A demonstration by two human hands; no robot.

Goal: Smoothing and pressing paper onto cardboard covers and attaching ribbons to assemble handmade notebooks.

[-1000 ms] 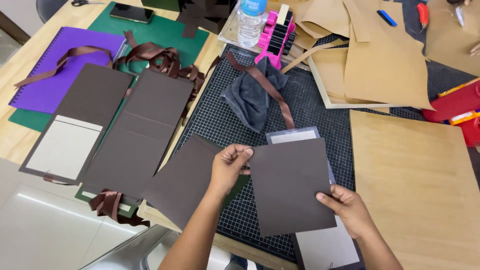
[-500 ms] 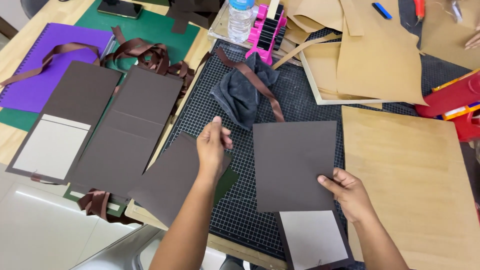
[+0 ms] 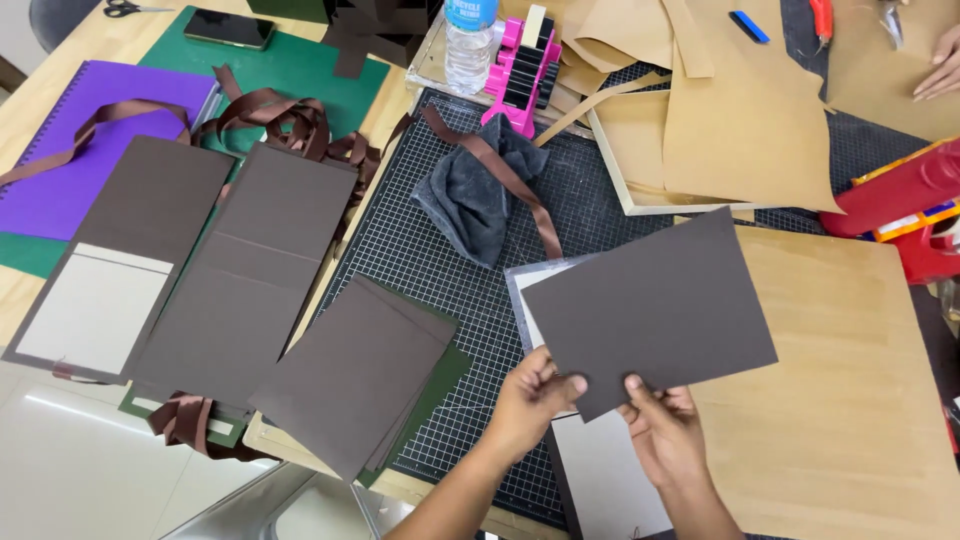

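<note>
A dark brown card sheet [image 3: 655, 310] is held tilted above the black gridded cutting mat [image 3: 440, 260]. My left hand [image 3: 535, 400] pinches its lower left edge, and my right hand [image 3: 662, 430] grips the lower edge right beside it. Under the sheet lies a grey-white board [image 3: 600, 480] with a brown border. A stack of brown sheets [image 3: 350, 370] lies to the left of my hands, over the mat's edge.
Two brown folded covers [image 3: 190, 260] lie at left, near brown ribbons [image 3: 290, 120], a purple notebook [image 3: 60, 160] and a phone [image 3: 228, 28]. A grey cloth [image 3: 475, 200], water bottle [image 3: 470, 45], pink holder [image 3: 520, 80], kraft paper [image 3: 740, 120] and wooden board [image 3: 850, 400] surround the mat. Another person's hand [image 3: 940, 70] shows top right.
My left hand left the stack of brown sheets and came to the held sheet. The sheet has turned from upright to tilted, and both hands now hold its lower edge.
</note>
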